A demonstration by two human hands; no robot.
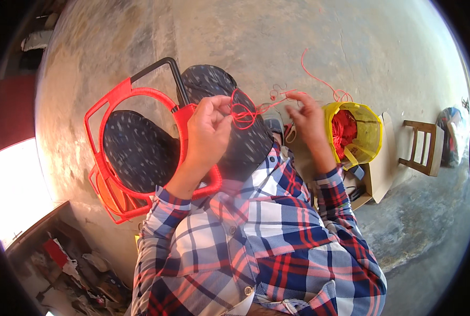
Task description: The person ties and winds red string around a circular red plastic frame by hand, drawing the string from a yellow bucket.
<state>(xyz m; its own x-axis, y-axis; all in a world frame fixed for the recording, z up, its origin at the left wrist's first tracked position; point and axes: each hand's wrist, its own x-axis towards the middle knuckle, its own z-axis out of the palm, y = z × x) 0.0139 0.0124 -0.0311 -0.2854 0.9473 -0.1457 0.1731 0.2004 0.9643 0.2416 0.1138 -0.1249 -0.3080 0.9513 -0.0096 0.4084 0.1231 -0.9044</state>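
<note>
Before my chest, my left hand [212, 125] pinches a thin red cord [244, 116] that hangs in loose loops beside its fingertips. The cord runs across to my right hand [307, 117], whose index finger has it at the tip; the thumb sits a little below. Small dark curls, too fine to identify, show near the cord between the hands. A red plastic frame [183, 124] with a round opening and a black bar handle [156, 66] stands at my left leg, next to my left forearm. My dark patterned trouser leg shows through its opening.
Right of my right hand stands a yellow basket [373, 138] holding a bundle of red cord [343, 131]. A loose red strand [317, 78] trails over the concrete floor. Beyond are a cardboard box [381, 174], a small wooden stool [423, 147] and bags. Scissors [291, 133] lie near my right wrist.
</note>
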